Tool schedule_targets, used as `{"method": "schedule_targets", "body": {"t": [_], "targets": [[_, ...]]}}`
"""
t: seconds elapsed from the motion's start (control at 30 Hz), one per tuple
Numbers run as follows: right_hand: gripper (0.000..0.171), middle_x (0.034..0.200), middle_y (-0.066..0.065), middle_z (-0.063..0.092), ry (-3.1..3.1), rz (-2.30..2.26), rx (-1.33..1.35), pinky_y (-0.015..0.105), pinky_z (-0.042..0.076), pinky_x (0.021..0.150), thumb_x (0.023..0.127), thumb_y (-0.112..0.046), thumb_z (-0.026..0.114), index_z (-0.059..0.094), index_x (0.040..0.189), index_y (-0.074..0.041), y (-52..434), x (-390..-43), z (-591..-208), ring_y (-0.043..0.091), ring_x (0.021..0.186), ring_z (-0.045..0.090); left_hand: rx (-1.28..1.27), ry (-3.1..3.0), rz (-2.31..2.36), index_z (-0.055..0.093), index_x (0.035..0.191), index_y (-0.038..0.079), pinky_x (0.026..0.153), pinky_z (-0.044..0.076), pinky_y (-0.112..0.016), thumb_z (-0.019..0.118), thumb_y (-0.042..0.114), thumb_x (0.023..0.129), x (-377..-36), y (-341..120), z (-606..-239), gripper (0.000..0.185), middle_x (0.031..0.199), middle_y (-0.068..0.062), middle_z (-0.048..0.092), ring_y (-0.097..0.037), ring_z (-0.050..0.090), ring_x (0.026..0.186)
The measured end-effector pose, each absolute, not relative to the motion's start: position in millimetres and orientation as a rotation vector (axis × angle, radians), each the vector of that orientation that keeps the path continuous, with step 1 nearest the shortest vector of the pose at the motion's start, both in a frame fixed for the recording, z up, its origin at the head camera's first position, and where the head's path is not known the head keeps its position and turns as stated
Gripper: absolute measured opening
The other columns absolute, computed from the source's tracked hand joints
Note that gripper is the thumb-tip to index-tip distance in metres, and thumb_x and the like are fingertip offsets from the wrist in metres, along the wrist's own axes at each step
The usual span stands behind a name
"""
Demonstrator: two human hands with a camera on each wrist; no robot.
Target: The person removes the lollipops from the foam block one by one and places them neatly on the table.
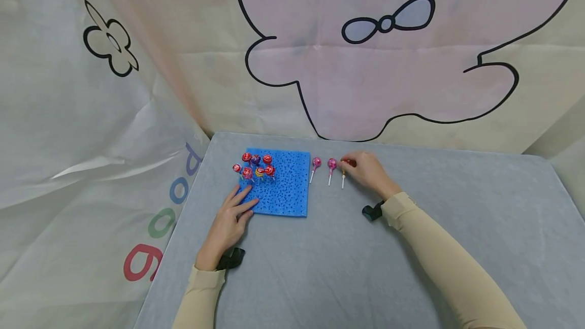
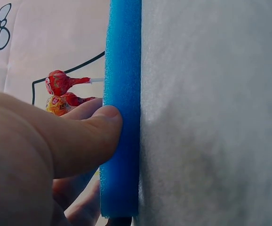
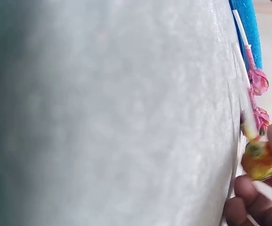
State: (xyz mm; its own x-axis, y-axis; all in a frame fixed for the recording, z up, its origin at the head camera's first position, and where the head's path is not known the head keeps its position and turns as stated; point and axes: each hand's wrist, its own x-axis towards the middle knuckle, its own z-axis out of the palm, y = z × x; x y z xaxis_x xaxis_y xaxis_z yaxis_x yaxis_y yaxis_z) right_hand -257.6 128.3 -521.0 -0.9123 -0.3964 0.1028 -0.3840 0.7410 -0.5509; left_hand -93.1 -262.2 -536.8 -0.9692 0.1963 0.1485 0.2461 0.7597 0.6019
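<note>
A blue foam pad (image 1: 283, 189) lies on the grey table (image 1: 347, 268), with several red and purple lollipops (image 1: 256, 165) standing in its far left corner. My left hand (image 1: 244, 203) rests flat on the pad's near left corner with fingers straight; in the left wrist view its thumb (image 2: 93, 136) presses the pad's edge (image 2: 123, 56). My right hand (image 1: 351, 166) pinches the head of a yellow-orange lollipop (image 3: 257, 161) that lies on the table, stick (image 1: 343, 182) toward me. Two pink lollipops (image 1: 316, 163) (image 1: 332, 164) lie between it and the pad.
Printed fabric backdrops (image 1: 365, 65) hang close behind and to the left of the table. The table's left edge (image 1: 169, 248) runs just beside my left forearm. A black strap (image 1: 372, 211) sits at my right wrist.
</note>
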Motion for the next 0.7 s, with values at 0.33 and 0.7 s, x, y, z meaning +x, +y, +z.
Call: {"method": "schedule_targets", "body": {"t": [0.33, 0.7], "targets": [[0.026, 0.09, 0.008, 0.074, 2.907, -0.884, -0.64, 0.036, 0.048, 0.073, 0.101, -0.03, 0.07, 0.08, 0.108, -0.007, 127.9, -256.0, -520.0, 0.021, 0.079, 0.061, -0.358, -2.874, -1.013, 0.07, 0.136, 0.009, 0.122, 0.029, -0.065, 0.067, 0.006, 0.101, -93.5, -262.4, -536.4, 0.036, 0.163, -0.01, 0.045, -0.041, 0.024, 0.159], [0.035, 0.097, 0.012, 0.074, 2.911, -0.854, -0.587, 0.043, 0.053, 0.077, 0.103, -0.034, 0.068, 0.077, 0.117, -0.003, 128.7, -253.5, -519.1, 0.024, 0.083, 0.062, -0.356, -2.883, -1.012, 0.07, 0.137, 0.01, 0.122, 0.029, -0.066, 0.068, 0.006, 0.1, -93.8, -262.4, -536.7, 0.037, 0.164, -0.009, 0.044, -0.041, 0.023, 0.159]]}}
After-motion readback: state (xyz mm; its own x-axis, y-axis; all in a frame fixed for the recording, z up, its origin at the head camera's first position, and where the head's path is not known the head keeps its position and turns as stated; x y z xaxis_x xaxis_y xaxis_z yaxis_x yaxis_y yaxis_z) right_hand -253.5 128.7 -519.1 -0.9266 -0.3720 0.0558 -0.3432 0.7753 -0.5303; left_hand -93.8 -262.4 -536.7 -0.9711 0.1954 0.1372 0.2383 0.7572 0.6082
